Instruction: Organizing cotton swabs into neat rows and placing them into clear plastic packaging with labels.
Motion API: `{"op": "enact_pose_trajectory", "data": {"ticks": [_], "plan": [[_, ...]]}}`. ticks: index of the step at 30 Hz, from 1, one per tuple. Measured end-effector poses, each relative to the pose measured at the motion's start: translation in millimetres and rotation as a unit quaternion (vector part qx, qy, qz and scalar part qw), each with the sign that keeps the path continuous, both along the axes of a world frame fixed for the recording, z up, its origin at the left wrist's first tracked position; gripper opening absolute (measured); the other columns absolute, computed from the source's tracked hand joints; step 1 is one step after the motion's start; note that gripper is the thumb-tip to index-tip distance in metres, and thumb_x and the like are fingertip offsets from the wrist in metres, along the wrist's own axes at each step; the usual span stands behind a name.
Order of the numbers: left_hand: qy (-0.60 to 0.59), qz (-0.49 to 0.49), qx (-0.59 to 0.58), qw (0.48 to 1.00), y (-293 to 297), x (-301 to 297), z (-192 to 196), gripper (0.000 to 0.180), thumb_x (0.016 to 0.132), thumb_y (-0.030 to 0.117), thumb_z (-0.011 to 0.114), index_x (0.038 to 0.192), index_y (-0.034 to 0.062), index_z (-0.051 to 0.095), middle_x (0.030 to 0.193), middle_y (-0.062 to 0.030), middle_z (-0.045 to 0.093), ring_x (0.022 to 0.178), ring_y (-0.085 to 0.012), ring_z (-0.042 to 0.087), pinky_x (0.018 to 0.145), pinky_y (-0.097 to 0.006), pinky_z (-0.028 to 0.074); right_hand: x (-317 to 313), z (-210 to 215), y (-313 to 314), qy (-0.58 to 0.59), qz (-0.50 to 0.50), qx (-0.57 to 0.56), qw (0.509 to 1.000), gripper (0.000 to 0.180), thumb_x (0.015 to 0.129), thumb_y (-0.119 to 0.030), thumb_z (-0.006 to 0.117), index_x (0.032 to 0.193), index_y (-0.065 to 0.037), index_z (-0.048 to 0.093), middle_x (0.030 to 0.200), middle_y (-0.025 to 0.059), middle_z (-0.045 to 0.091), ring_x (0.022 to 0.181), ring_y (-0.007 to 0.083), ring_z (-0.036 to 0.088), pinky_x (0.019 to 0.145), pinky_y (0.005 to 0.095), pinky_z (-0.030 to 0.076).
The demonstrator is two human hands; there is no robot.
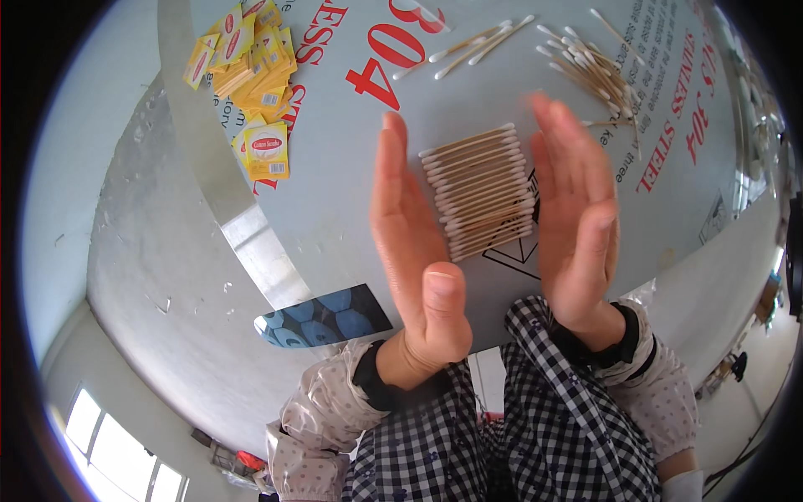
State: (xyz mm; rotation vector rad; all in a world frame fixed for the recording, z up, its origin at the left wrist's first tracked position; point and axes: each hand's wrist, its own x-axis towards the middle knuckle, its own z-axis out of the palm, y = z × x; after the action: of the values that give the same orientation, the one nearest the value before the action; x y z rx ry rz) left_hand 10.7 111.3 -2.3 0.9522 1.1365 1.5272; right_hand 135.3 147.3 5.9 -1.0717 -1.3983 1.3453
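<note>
A row of several cotton swabs lies side by side on the table, their white tips lined up at left and right. My left hand stands on edge along the left tips, fingers stretched out and thumb raised. Along the right tips my right hand is held the same way, palm facing the swabs, its fingertips slightly blurred. Neither hand grips anything; whether the palms touch the tips I cannot tell. Beyond my right hand is a loose heap of cotton swabs. A few more scattered swabs lie at the far middle.
Small yellow packets are piled at the far left, with one packet nearer. The grey table carries red and black print. A dark blue patterned piece sits at its near left edge. My checkered lap is below.
</note>
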Motion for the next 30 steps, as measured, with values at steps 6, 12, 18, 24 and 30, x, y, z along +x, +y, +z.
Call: {"op": "enact_pose_trajectory", "data": {"ticks": [6,12,18,24,30], "plan": [[0.000,-0.021,0.048,0.999,1.4,2.1,-5.9,0.087,0.101,0.056,0.035,0.156,-0.0035,0.004,0.164,-0.0227,0.005,0.152,-0.0322,0.008,0.121,-0.044,0.009,-1.4,3.7,-2.5,-0.025,0.032,0.006,0.999,0.078,0.103,-0.058,0.027,0.152,0.003,0.023,0.158,0.0208,0.027,0.148,0.0297,0.024,0.121,0.0430,0.016],[0.544,-0.138,0.015,0.828,-15.0,-16.7,3.1,0.103,0.085,0.072,0.047,0.152,-0.0051,0.028,0.159,-0.0259,0.025,0.148,-0.0424,0.021,0.119,-0.050,0.018,23.0,-1.9,-2.6,-0.017,-0.061,0.024,0.998,0.073,0.105,-0.054,0.024,0.151,0.002,0.028,0.156,0.0216,0.032,0.147,0.0317,0.027,0.120,0.0436,0.019],[0.665,-0.208,-0.002,0.718,-33.6,0.6,-2.0,0.099,0.084,0.072,0.043,0.150,-0.0012,0.036,0.159,-0.0149,0.032,0.149,-0.0282,0.027,0.120,-0.047,0.019,39.0,4.4,-4.8,-0.042,-0.082,0.036,0.995,0.071,0.106,-0.052,0.022,0.149,0.003,0.031,0.154,0.0250,0.035,0.145,0.0336,0.031,0.119,0.0452,0.021],[0.681,-0.186,-0.020,0.708,-26.0,1.0,-3.3,0.103,0.079,0.074,0.045,0.151,0.0003,0.035,0.160,-0.0140,0.030,0.149,-0.0276,0.026,0.120,-0.046,0.019,35.4,6.1,-4.2,-0.070,-0.064,0.034,0.995,0.069,0.106,-0.051,0.023,0.148,0.004,0.032,0.151,0.0249,0.038,0.143,0.0345,0.035,0.117,0.0445,0.025],[0.682,-0.202,-0.047,0.701,-29.1,-1.4,2.5,0.106,0.078,0.075,0.046,0.152,0.0000,0.033,0.160,-0.0143,0.030,0.150,-0.0270,0.024,0.122,-0.046,0.012,31.1,9.1,-2.3,-0.093,-0.039,0.029,0.994,0.065,0.107,-0.046,0.024,0.146,0.005,0.034,0.149,0.0247,0.041,0.139,0.0339,0.040,0.115,0.0439,0.028]]}}
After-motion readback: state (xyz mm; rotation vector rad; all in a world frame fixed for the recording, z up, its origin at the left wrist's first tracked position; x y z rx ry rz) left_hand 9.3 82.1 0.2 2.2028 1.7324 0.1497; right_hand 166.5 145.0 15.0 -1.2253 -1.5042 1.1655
